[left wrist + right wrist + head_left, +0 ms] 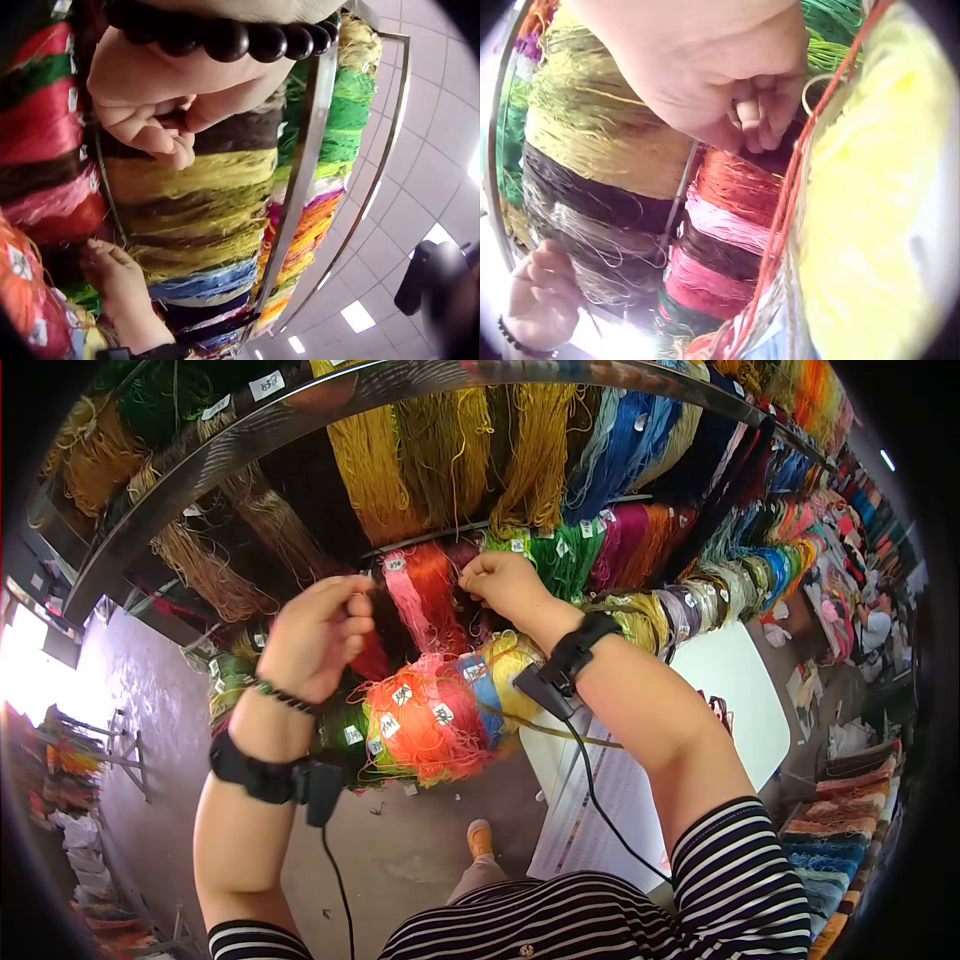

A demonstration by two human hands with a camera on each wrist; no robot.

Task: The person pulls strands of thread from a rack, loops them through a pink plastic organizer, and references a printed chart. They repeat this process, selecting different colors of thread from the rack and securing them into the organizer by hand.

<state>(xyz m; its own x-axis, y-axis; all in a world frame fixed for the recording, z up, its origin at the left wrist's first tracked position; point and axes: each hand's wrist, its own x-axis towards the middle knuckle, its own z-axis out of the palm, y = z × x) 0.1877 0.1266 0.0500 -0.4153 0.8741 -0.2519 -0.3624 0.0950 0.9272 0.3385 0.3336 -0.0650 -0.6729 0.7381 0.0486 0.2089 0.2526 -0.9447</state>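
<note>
My left hand [315, 640] is raised on the left before the racked thread hanks, its fingers curled in toward the thumb. In the right wrist view a thin dark thread [591, 311] trails from the fingers of that left hand [544, 300]. Across from it, my right hand [510, 590] has thumb and fingertips drawn together just beside the red-orange hank [430, 575]. I cannot tell what lies between those fingertips. A pink hank [405, 590] hangs between the two hands. Below them bulges a coral-orange bundle [420, 710] with white number tags, next to a pale yellow hank [515, 660].
A curved metal rail [240, 440] crosses above the hands, with golden hanks [365, 470] behind it. A white table [740, 690] stands at the right. Cables run from both wrist cameras along the forearms. Folded coloured hanks [840, 820] lie at the lower right.
</note>
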